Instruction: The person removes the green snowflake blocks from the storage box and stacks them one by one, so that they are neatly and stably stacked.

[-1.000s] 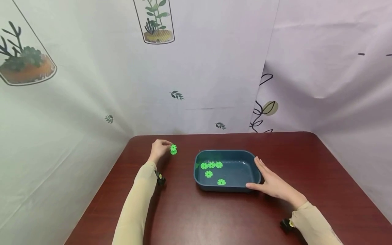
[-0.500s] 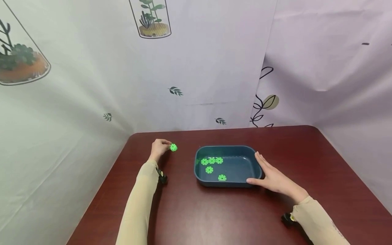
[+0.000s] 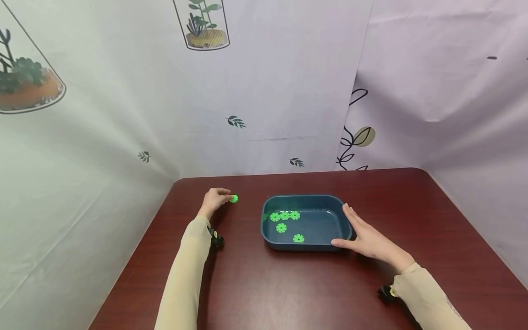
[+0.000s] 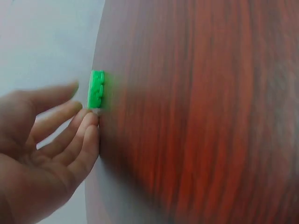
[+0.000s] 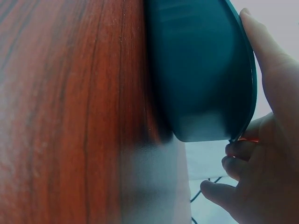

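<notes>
green discs (image 4: 96,89) now bunched together near the tabletop's (image 3: 243,284) far left corner | left hand (image 3: 215,200) loosely spread, right hand (image 3: 371,241) splayed on tub (image 3: 309,247) | discs outside it

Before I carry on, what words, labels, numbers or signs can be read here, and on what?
None readable: no lettering shows on the blue tray, green pieces, table or wall cloth, which bears printed plants.
The black wrist devices and right sleeve bear marks too small to read.

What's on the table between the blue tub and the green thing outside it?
Just bare table: the head view shows nothing lying between the blue tub and the green thing.
</notes>
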Motion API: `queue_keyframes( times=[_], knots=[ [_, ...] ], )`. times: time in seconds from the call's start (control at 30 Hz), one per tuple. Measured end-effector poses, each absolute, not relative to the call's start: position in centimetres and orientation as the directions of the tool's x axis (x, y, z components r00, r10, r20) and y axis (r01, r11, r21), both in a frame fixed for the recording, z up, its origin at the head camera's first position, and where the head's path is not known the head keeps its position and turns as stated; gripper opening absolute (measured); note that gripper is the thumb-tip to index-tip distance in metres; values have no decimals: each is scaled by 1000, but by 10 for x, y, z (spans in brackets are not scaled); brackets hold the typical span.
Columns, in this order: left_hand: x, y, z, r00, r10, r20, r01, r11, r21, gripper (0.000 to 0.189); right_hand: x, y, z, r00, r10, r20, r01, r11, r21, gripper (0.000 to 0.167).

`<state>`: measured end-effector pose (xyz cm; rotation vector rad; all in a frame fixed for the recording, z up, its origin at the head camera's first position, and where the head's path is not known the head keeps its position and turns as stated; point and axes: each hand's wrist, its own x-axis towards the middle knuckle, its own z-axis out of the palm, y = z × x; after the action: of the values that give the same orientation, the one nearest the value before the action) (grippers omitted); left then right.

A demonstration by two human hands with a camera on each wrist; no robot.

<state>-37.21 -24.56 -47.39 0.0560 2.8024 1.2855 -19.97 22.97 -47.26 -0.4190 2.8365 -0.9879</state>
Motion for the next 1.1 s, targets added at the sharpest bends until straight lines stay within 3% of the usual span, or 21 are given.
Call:
queue_keyframes(
  times=[0.1,0.23,0.83,1.1],
  knots=[
    [-371,-248,-475,-988,136,-72,37,663,748,51,-200,229,-472,-956,-294,-13,-222,751,-621,120],
    [-368,-248,-474,-979,189,-76,76,686,724,54,-199,229,-473,-956,-293,-11,-224,753,-618,119],
    [-366,-241,-474,-985,167,-48,84,698,711,47,-198,229,-470,-956,-294,8,-236,751,-617,118],
    [-363,-241,-461,-983,180,-46,90,677,731,52,-197,228,-471,-955,-297,4,-235,747,-622,118]
  ],
)
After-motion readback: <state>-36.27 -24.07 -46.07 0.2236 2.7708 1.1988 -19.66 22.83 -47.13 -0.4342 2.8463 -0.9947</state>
